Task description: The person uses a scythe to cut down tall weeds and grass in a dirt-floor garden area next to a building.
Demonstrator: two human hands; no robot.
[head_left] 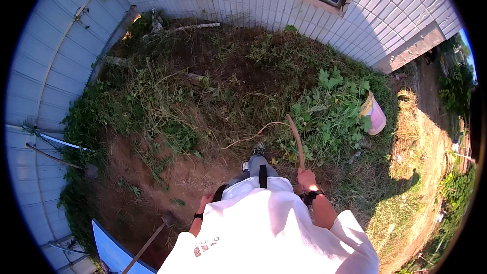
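My right hand (307, 179) is closed around the near end of a curved brown wooden stick (296, 138), which points away from me over the weeds. A thin, pale, bent stem (259, 132) lies by the stick's far end; I cannot tell whether the two are joined. My left hand (206, 201) hangs beside my white shirt, above bare soil, and its fingers are mostly hidden. Cut and tangled weeds (167, 106) cover the ground ahead. Broad-leaved green plants (329, 106) lie heaped to the right of the stick.
A pink and yellow bucket (374, 115) leans among the plants at the right. A long-handled tool (147, 246) and a blue panel (119, 251) are at the lower left. A pale metal wall (61, 66) and a white tiled wall (274, 7) bound the plot. Sunlit dirt path (421, 157) runs at right.
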